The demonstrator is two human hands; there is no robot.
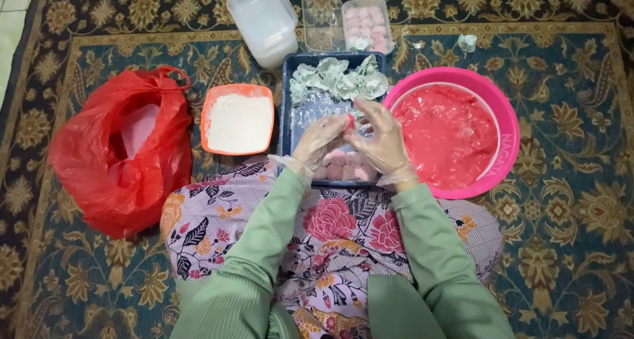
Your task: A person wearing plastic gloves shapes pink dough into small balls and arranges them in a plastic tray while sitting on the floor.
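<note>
Both hands wear thin clear plastic gloves and meet over the middle of a dark blue rectangular tray point(288, 101). The left hand point(321, 139) is half curled, its fingers bent inward toward the other hand. The right hand point(379, 141) is also partly closed, fingertips pointing up and left so that they touch the left hand's fingertips. A small bit of pink dough point(350, 119) shows where the fingers meet; how firmly it is pinched cannot be told, since the gloves and fingers hide most of it.

Below the hands, at the near end of the tray, lies a cluster of pink dough balls point(343, 167); about six show, the rest covered by the hands. At the far end of the tray sits a heap of crumpled pale green wrappers point(337, 80), too tangled to count.

Right of the tray stands one round pink basin point(505, 141) holding red-pink dough. Left of it is one orange square container point(206, 111) filled with white flour, and further left one red plastic bag point(119, 154). Beyond the tray lie a stack of clear plastic boxes point(263, 18), one clear box packed with pink balls point(367, 23), and one stray green wrapper point(467, 42). All rest on a patterned carpet point(568, 233).
</note>
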